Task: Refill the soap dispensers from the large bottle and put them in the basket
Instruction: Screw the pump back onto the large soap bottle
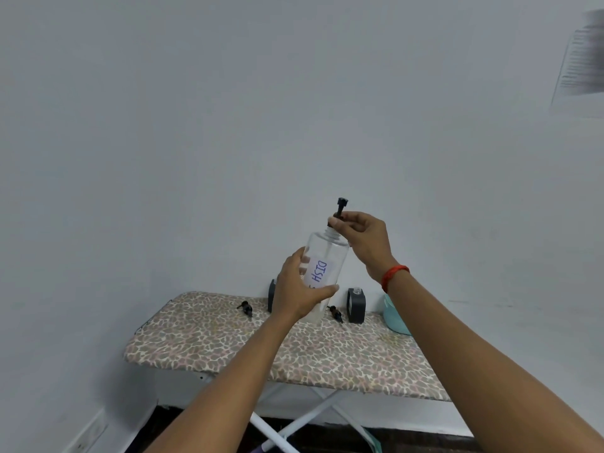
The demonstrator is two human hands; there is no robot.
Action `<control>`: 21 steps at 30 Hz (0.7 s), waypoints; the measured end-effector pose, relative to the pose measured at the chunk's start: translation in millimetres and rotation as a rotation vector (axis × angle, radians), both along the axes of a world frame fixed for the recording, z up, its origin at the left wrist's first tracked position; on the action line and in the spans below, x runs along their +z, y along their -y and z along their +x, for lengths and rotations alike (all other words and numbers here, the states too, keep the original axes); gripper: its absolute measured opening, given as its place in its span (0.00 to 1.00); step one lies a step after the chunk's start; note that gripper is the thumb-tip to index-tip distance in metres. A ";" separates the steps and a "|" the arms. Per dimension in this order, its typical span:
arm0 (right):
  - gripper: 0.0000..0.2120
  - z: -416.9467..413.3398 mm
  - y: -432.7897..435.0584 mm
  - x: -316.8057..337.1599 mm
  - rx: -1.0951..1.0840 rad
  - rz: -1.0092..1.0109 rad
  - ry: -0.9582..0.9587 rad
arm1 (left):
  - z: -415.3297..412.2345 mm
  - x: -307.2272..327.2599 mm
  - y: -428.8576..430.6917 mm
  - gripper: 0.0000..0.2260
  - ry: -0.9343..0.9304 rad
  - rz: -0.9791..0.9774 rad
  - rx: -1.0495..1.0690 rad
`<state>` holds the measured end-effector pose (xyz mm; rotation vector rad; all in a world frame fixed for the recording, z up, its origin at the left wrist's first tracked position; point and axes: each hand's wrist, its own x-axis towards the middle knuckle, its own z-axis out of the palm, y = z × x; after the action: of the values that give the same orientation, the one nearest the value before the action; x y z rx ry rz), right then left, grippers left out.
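Observation:
A clear plastic bottle (327,253) with a white label reading "DISH" is held up in the air above the board. My left hand (299,289) grips its lower body. My right hand (362,238) pinches the collar of its black pump top (340,209) at the bottle's neck. Two dark grey soap dispensers stand at the back of the board: one (355,305) open-topped at the right, one (272,299) partly hidden behind my left hand. Two loose black pump heads lie on the board, one at the left (245,308) and one at the middle (336,313). A teal basket (394,317) shows partly behind my right forearm.
The ironing board (228,341) has a leopard-print cover and white crossed legs, and stands against a plain white wall. A printed sheet (578,60) hangs on the wall at the upper right. The floor below is dark.

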<state>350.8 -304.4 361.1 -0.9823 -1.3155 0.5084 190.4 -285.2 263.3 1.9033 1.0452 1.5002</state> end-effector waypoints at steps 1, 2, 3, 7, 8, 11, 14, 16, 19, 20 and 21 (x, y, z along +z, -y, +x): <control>0.16 -1.4 0.6 -0.9 0.005 0.004 -0.005 | -0.2 -0.7 0.6 0.47 0.007 0.000 0.001; 0.16 -2.8 1.1 -1.6 0.009 0.006 -0.011 | -0.1 -2.2 1.0 0.47 0.015 -0.002 0.004; 0.16 -4.0 1.3 -1.8 0.008 0.010 -0.020 | 0.2 -3.7 1.1 0.47 0.023 -0.001 0.010; 0.22 -11.5 -2.9 1.5 -0.093 -0.013 0.021 | 4.4 -3.3 0.5 0.48 0.027 0.024 0.026; 0.24 -13.6 -3.9 3.7 -0.147 -0.028 0.061 | 5.5 -2.1 -0.8 0.48 0.019 0.034 0.026; 0.26 -13.7 -4.3 13.3 -0.149 -0.067 0.121 | 7.6 1.3 -5.2 0.48 0.001 0.036 0.022; 0.23 -5.7 0.1 20.6 -0.045 -0.114 0.162 | 6.3 3.3 -9.5 0.47 -0.001 0.018 0.004; 0.17 1.6 3.4 20.9 0.081 -0.116 0.105 | 4.3 4.0 -12.8 0.46 0.029 -0.013 -0.030; 0.15 8.8 6.5 13.5 0.155 -0.060 0.047 | 4.9 4.4 -12.1 0.45 0.056 -0.047 -0.055; 0.15 8.7 7.5 11.3 0.147 -0.041 0.034 | 6.4 4.0 -10.0 0.45 0.057 -0.042 -0.049; 0.15 7.8 8.2 10.4 0.142 -0.028 0.014 | 8.0 3.6 -7.4 0.45 0.060 -0.031 -0.036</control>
<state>358.6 -312.6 371.5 -0.9214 -1.4008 0.6307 198.4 -277.8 267.0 1.8351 0.9968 1.5029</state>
